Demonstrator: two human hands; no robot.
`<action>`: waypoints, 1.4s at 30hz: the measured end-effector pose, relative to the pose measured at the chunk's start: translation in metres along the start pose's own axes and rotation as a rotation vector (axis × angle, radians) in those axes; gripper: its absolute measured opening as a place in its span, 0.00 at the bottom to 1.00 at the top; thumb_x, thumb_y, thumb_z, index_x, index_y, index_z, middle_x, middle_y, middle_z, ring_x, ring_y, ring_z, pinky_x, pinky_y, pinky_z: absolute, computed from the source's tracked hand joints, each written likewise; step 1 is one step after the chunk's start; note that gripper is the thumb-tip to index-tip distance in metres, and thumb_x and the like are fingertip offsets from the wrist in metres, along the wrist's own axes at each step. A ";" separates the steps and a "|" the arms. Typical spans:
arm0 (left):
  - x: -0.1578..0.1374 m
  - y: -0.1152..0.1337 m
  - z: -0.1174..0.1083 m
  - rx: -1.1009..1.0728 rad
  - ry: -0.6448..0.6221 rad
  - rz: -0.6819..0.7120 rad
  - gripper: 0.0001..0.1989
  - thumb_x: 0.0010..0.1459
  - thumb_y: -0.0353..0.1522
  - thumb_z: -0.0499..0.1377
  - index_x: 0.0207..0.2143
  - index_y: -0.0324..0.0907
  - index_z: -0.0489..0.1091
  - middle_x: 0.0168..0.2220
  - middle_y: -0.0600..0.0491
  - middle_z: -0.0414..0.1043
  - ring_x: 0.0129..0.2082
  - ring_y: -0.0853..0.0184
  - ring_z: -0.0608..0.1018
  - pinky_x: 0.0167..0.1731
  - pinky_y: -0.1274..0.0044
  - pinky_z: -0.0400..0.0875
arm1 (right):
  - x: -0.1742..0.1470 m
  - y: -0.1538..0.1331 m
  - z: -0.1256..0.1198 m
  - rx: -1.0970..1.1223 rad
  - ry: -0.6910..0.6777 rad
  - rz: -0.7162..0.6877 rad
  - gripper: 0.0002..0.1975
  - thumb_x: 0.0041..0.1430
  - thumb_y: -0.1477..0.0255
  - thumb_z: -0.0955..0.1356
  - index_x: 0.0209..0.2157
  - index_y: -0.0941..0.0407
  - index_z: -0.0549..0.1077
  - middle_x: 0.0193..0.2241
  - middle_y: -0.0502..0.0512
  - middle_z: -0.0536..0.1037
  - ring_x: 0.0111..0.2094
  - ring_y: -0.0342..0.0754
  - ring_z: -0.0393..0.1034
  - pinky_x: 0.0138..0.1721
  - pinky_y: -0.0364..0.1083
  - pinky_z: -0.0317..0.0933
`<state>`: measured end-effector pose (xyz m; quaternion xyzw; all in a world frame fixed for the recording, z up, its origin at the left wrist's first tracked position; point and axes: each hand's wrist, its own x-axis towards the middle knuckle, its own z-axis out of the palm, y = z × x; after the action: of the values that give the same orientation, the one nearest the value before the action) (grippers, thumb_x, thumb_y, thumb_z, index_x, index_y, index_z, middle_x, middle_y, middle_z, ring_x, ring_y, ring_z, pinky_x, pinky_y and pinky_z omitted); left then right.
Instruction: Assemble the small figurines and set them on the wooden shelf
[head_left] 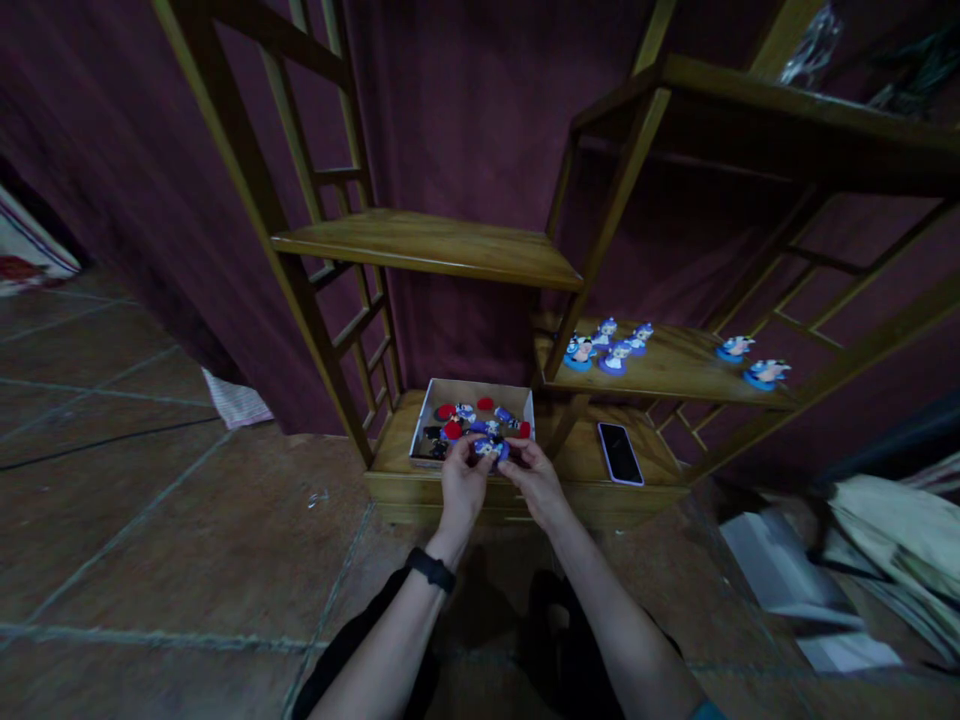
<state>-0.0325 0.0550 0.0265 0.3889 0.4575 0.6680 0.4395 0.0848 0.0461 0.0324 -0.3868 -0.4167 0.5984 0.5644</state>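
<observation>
Between my two hands is a small purple-and-white figurine (491, 450), held just over the front edge of an open cardboard box (474, 388). My left hand (463, 478) pinches it from the left, and my right hand (536, 478) grips it from the right. Inside the box lie several more figurines, some with red round bases (485, 404), others purple or dark. On the shelf to the right stand several purple-and-white figurines (615, 357) and a blue-based one (579, 352). Farther right are two pink-and-white figurines (765, 374) on blue bases.
A wooden display rack (427, 243) with stepped shelves stands before a dark red curtain (465, 110). A phone (621, 454) lies on its lower board, right of the box. White boxes (787, 570) and a pale bag (892, 520) rest on the tiled floor at right. A cable (112, 447) crosses the floor at left.
</observation>
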 end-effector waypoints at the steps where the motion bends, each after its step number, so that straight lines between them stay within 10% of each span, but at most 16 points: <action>1: 0.000 0.000 0.000 0.018 -0.018 0.022 0.15 0.40 0.26 0.64 0.35 0.39 0.70 0.33 0.52 0.74 0.33 0.68 0.74 0.39 0.75 0.66 | -0.001 -0.001 -0.001 0.033 -0.004 0.016 0.21 0.38 0.69 0.74 0.38 0.52 0.71 0.37 0.50 0.76 0.39 0.46 0.69 0.44 0.48 0.63; 11: -0.001 -0.005 -0.002 -0.074 -0.040 -0.125 0.16 0.39 0.31 0.65 0.35 0.37 0.70 0.30 0.52 0.74 0.29 0.69 0.74 0.36 0.75 0.67 | 0.000 0.000 -0.005 -0.149 0.003 -0.057 0.21 0.37 0.71 0.75 0.37 0.52 0.71 0.36 0.50 0.76 0.38 0.47 0.70 0.42 0.48 0.63; 22: -0.002 -0.002 -0.001 0.045 -0.102 -0.025 0.16 0.41 0.29 0.65 0.37 0.38 0.71 0.32 0.51 0.75 0.32 0.68 0.75 0.37 0.75 0.67 | -0.003 0.002 -0.009 0.135 -0.011 0.127 0.19 0.38 0.70 0.75 0.36 0.53 0.72 0.34 0.49 0.75 0.36 0.45 0.70 0.42 0.49 0.66; 32: -0.003 -0.002 -0.002 0.014 -0.068 -0.084 0.16 0.41 0.30 0.65 0.36 0.38 0.71 0.31 0.52 0.75 0.30 0.69 0.75 0.36 0.75 0.68 | -0.005 0.002 -0.003 -0.098 0.023 -0.053 0.19 0.39 0.70 0.74 0.37 0.53 0.71 0.35 0.49 0.76 0.36 0.46 0.69 0.41 0.47 0.63; 42: 0.001 0.006 -0.001 0.109 -0.135 -0.013 0.22 0.45 0.29 0.62 0.46 0.41 0.70 0.45 0.49 0.74 0.44 0.63 0.74 0.49 0.70 0.63 | -0.004 0.004 0.008 0.183 0.046 0.096 0.21 0.36 0.71 0.74 0.37 0.51 0.70 0.35 0.48 0.75 0.39 0.46 0.68 0.43 0.48 0.63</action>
<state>-0.0349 0.0550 0.0322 0.4533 0.4649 0.6118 0.4517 0.0761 0.0416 0.0315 -0.3670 -0.3283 0.6511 0.5776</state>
